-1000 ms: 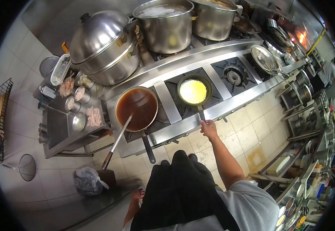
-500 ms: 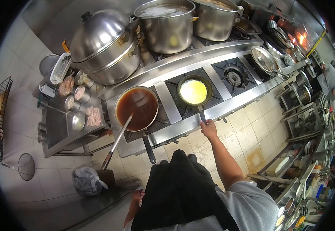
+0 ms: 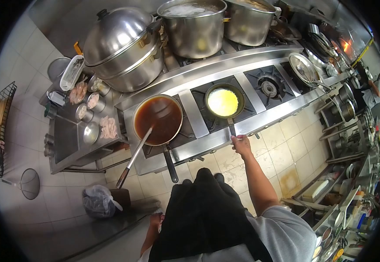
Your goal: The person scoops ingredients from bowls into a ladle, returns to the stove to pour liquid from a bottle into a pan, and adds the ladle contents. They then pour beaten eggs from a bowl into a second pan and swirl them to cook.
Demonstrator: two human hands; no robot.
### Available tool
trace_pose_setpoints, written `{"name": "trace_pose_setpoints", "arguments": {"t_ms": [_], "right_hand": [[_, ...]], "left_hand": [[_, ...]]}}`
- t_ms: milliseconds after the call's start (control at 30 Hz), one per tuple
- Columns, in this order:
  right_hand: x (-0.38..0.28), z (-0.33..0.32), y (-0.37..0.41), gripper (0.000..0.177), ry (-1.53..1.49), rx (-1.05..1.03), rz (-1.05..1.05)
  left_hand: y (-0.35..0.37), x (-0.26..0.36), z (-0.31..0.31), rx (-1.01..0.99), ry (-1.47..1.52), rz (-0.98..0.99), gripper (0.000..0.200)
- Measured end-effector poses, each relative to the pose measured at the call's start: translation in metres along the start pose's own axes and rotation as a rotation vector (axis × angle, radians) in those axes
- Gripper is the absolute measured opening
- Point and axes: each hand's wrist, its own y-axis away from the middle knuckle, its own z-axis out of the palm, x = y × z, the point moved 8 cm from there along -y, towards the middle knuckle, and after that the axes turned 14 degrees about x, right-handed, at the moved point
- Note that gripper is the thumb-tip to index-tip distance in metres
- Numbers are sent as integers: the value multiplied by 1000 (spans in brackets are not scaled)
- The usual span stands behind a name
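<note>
My right hand (image 3: 241, 145) is closed round the end of the dark handle of a frying pan (image 3: 207, 105). A bright yellow layer of egg-like food (image 3: 223, 102) covers the middle of the pan, which sits on a burner. Low beside my apron, my left hand (image 3: 156, 219) is partly hidden; a bit of red-and-white cloth (image 3: 162, 217) shows at its fingers. To the left of the frying pan, a wider pan of brown liquid (image 3: 157, 118) stands on the stove, with a long-handled ladle (image 3: 134, 158) resting in it.
Big stock pots (image 3: 191, 35) and a domed steamer (image 3: 124, 52) line the back. Raw meat pieces (image 3: 108, 127) and small metal bowls (image 3: 91, 132) sit on the left counter. A glass lid (image 3: 302, 66) lies at the right. Another person (image 3: 374, 91) stands at far right.
The view has shifted slightly, so the stove sits a little further right. My right hand keeps its hold on the frying pan's handle. The person at far right has moved an arm.
</note>
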Motion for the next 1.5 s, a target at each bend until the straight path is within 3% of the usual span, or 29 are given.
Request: {"name": "trace_pose_setpoints", "arguments": {"t_ms": [67,367,500,700,833,1100,1167,1233,1267,1333,1367,1400,1433,1500], "right_hand": [[-11,3,19,44,-135,-108,185],[-6,19,2,16,-183,-99,106],[-9,17,-2,14,-200,-103,119],[-15,14,6,25,-218,-134,148],[-17,4,17,43,-247,-142,209],[27,-19,25,68,-278,-134,301],[42,-21,29,69,-272,-139,345],[74,-16,33,69,-260,-150,358],[100,-8,34,66,-213,-183,383],[153,8,36,62,-107,-251,376],[150,7,50,59,6,-328,284],[165,17,55,55,201,-449,9],[147,10,77,41,504,-487,-139],[177,12,92,60,552,-461,125]], "left_hand": [[1,2,0,1,-1,0,23],[5,15,-2,4,15,15,24],[7,16,-1,8,13,16,23],[5,6,0,22,2,18,19],[5,5,0,26,-5,32,18],[-2,8,3,34,-15,97,17],[-5,12,3,73,-1,182,18],[-1,20,-3,207,54,421,18],[-19,6,2,84,-26,273,18],[-51,-32,14,-77,-246,214,23],[-69,-51,22,-155,-394,254,27],[-87,-64,36,-257,-599,353,32],[-84,-60,27,-223,-529,251,32],[-83,-33,29,-169,-418,149,32]]}}
